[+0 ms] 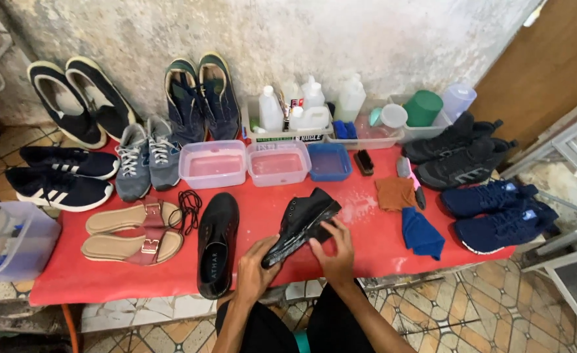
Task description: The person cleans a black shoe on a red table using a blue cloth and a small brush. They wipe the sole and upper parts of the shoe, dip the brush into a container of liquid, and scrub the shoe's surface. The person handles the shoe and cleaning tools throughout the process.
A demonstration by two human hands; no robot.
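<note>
My left hand (252,268) grips the heel end of a black leather shoe (299,222), held tilted on its side over the red-covered table (105,274). My right hand (333,250) presses against the shoe's sole and side near the middle. The matching black shoe (216,243) lies flat on the table just left of my hands, with loose black laces (189,208) beside it.
Tan sandals (133,234), several pairs of dark sneakers and grey ones ring the table. Two clear tubs of water (213,163), a blue tub (328,161), a brush (364,161), brown cloth (395,193), blue cloth (422,233) and white bottles (311,104) sit behind.
</note>
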